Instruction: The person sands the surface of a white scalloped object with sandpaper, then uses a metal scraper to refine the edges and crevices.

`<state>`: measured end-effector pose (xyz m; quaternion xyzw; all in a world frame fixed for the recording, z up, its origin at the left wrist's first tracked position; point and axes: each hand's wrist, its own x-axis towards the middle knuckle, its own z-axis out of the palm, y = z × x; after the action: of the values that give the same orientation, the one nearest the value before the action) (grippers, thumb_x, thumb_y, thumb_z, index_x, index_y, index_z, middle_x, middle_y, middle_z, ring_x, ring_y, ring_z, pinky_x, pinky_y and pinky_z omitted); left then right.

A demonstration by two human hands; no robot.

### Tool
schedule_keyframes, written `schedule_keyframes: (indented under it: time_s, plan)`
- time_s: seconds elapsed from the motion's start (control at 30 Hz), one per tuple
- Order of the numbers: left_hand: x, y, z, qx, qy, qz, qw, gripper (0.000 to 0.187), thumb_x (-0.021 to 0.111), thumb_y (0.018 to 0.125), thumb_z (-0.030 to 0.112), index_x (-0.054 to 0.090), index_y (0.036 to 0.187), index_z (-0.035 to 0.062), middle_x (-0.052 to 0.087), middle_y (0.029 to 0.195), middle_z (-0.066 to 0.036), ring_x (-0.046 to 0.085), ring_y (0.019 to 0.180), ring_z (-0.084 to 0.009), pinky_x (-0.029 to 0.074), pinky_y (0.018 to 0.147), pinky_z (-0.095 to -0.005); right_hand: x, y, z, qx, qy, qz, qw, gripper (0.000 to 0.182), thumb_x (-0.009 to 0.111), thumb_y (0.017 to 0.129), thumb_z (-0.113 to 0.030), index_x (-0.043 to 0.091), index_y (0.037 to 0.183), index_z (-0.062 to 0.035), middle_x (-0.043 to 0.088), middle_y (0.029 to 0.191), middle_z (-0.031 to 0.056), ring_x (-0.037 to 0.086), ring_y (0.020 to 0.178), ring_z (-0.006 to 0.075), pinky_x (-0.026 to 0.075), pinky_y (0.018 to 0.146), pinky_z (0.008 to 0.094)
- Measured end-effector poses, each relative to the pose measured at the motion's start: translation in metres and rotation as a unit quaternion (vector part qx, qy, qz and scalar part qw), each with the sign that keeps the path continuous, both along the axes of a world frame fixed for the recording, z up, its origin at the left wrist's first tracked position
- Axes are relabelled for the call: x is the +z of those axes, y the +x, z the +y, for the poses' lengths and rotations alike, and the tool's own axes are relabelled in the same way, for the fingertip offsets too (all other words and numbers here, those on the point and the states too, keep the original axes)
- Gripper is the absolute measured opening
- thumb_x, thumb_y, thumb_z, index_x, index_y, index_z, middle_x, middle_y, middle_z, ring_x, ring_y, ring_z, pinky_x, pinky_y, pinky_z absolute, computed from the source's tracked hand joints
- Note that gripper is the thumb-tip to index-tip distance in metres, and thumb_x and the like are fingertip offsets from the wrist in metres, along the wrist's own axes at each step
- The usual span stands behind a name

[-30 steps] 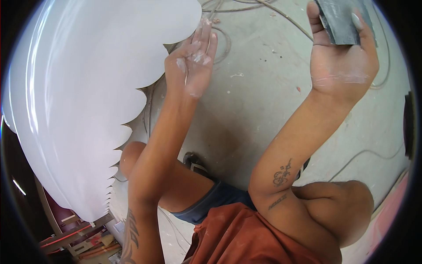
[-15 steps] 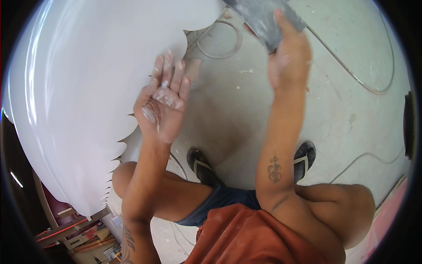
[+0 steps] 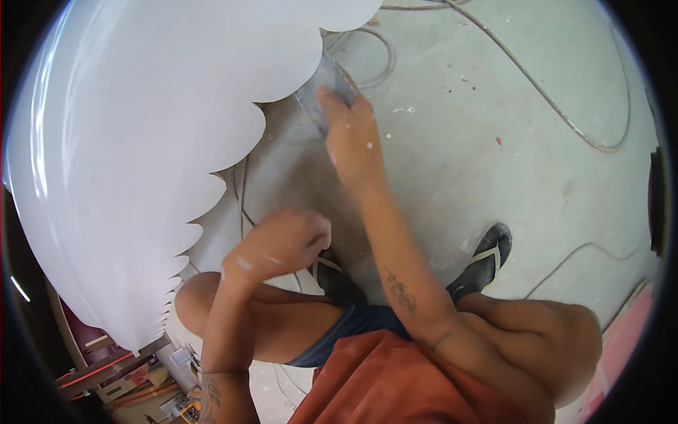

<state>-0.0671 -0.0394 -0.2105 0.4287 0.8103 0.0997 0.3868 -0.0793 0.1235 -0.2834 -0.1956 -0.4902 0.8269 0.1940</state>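
Observation:
In my right hand [image 3: 353,138] is a grey, white-dusted sheet that looks like sandpaper [image 3: 319,88], the thumb lying on top of it. Its left side comes right up to the edge of a large, glossy white curved panel [image 3: 162,113], whose border looks scalloped in this view. My left hand [image 3: 286,240], slightly blurred, hangs above my left knee with the fingers curled in and the back of the hand up. White residue marks the wrist, and nothing shows in its grasp.
A hose [image 3: 537,85] loops across the grey floor [image 3: 452,177]. My feet in black flip-flops [image 3: 487,258] stand below my knees. Assorted tools and parts [image 3: 141,389] lie at the lower left, and a pink-and-white surface [image 3: 621,346] borders the right.
My right hand has swung left and down, bringing the grey sheet from the upper right to the panel's edge. The left hand, earlier palm up and spread, has dropped, turned over and curled.

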Motion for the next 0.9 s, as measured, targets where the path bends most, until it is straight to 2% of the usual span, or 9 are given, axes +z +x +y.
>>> schedule_keyframes:
  time_s: [0.07,0.2,0.3,0.37,0.4,0.6,0.7,0.77,0.9]
  plan:
    - [-0.029,0.020,-0.028,-0.040,-0.127,0.052,0.990,0.022,0.055,0.092,0.009,0.073,0.102,0.0031,0.072,0.103,-0.015,0.068,0.098,-0.0375,0.054,0.090,-0.0422,0.001,-0.009,0.015,0.062,0.040,0.022,0.997,0.050,0.049,0.106,-0.020,0.050,0.144,0.0125,0.058,0.141,0.0325,0.073,0.101,0.0292,0.058,0.077,0.0351]
    - [-0.059,0.041,-0.042,-0.096,-0.213,0.064,0.970,0.026,0.057,0.090,0.010,0.070,0.111,0.0030,0.071,0.111,-0.014,0.067,0.107,-0.0362,0.052,0.095,-0.0460,0.024,-0.009,0.045,0.113,0.025,0.020,0.993,0.053,0.046,0.099,-0.011,0.048,0.146,0.0135,0.065,0.129,0.0323,0.076,0.090,0.0323,0.057,0.082,0.0406]
    - [-0.070,0.047,-0.032,-0.076,-0.089,0.036,0.992,0.026,0.058,0.088,0.008,0.069,0.111,0.0032,0.070,0.115,-0.014,0.068,0.107,-0.0359,0.052,0.095,-0.0450,0.043,0.003,0.051,0.065,0.122,0.012,0.990,0.054,0.046,0.095,-0.009,0.049,0.143,0.0166,0.071,0.112,0.0327,0.076,0.081,0.0321,0.057,0.076,0.0412]
    - [-0.085,0.050,-0.034,-0.104,-0.039,0.049,0.993,0.025,0.058,0.087,0.008,0.069,0.109,0.0036,0.070,0.115,-0.013,0.068,0.107,-0.0352,0.052,0.094,-0.0443,0.044,-0.006,0.054,0.109,0.184,-0.046,0.976,0.055,0.045,0.095,-0.009,0.051,0.146,0.0106,0.068,0.122,0.0217,0.072,0.102,0.0286,0.062,0.089,0.0355]
    - [-0.091,0.054,-0.034,-0.133,0.009,0.064,0.989,0.024,0.058,0.087,0.007,0.069,0.107,0.0039,0.070,0.116,-0.013,0.068,0.107,-0.0344,0.052,0.094,-0.0435,0.042,-0.008,0.055,0.118,0.189,-0.049,0.974,0.055,0.045,0.095,-0.009,0.051,0.146,0.0106,0.068,0.122,0.0217,0.072,0.102,0.0286,0.062,0.089,0.0355]
    - [-0.100,0.062,-0.031,-0.160,-0.157,0.057,0.973,0.025,0.058,0.089,0.010,0.069,0.110,0.0046,0.069,0.116,-0.013,0.068,0.108,-0.0334,0.052,0.094,-0.0434,0.037,-0.008,0.055,0.073,0.325,0.065,0.941,0.052,0.047,0.094,-0.011,0.057,0.139,0.0127,0.070,0.112,0.0215,0.074,0.098,0.0283,0.060,0.082,0.0344]
    - [-0.102,0.067,-0.031,-0.169,-0.128,0.038,0.976,0.024,0.058,0.089,0.011,0.069,0.109,0.0045,0.068,0.114,-0.013,0.069,0.106,-0.0331,0.052,0.094,-0.0431,0.050,-0.011,0.053,0.085,0.149,-0.050,0.984,0.048,0.048,0.090,-0.007,0.057,0.127,0.0218,0.068,0.090,0.0283,0.075,0.079,0.0327,0.058,0.074,0.0398]
    - [-0.101,0.068,-0.028,-0.185,-0.110,0.058,0.975,0.024,0.058,0.088,0.012,0.069,0.108,0.0045,0.068,0.113,-0.013,0.069,0.106,-0.0326,0.052,0.094,-0.0427,0.054,-0.003,0.060,0.098,0.162,-0.031,0.981,0.039,0.047,0.092,-0.008,0.059,0.115,0.0216,0.065,0.085,0.0218,0.076,0.080,0.0311,0.058,0.075,0.0382]
    - [-0.095,0.077,-0.025,-0.195,-0.110,0.061,0.973,0.023,0.060,0.088,0.013,0.069,0.108,0.0052,0.068,0.112,-0.014,0.068,0.107,-0.0305,0.052,0.094,-0.0414,0.041,-0.022,0.054,0.086,0.249,-0.046,0.964,0.038,0.047,0.092,-0.009,0.060,0.113,0.0202,0.062,0.081,0.0181,0.075,0.080,0.0282,0.058,0.076,0.0374]
